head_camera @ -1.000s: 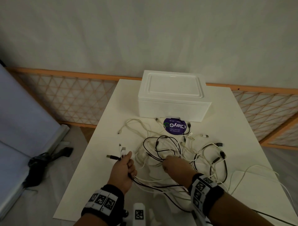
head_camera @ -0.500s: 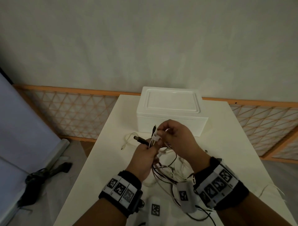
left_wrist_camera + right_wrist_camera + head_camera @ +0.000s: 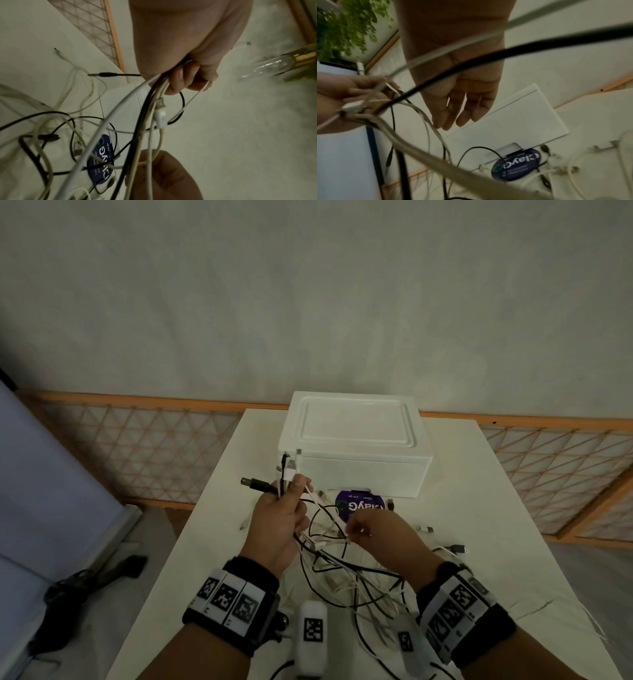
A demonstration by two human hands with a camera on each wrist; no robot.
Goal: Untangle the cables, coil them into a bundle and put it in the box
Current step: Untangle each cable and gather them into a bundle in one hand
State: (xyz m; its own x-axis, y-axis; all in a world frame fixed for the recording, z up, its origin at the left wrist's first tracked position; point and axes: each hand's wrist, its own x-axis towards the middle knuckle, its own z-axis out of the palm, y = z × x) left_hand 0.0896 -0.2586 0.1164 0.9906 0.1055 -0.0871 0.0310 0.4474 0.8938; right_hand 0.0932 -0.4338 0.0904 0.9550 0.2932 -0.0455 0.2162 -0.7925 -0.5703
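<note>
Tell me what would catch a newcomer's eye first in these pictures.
First, the left hand, raised over the white table and gripping a fistful of black and white cable ends that stick up past its fingers. Below it the tangle of cables spreads across the table, where the right hand reaches in. Behind them sits the closed white box.

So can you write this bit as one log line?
left hand: grips cable ends | right hand: fingers open, among cables | box: lid closed
</note>
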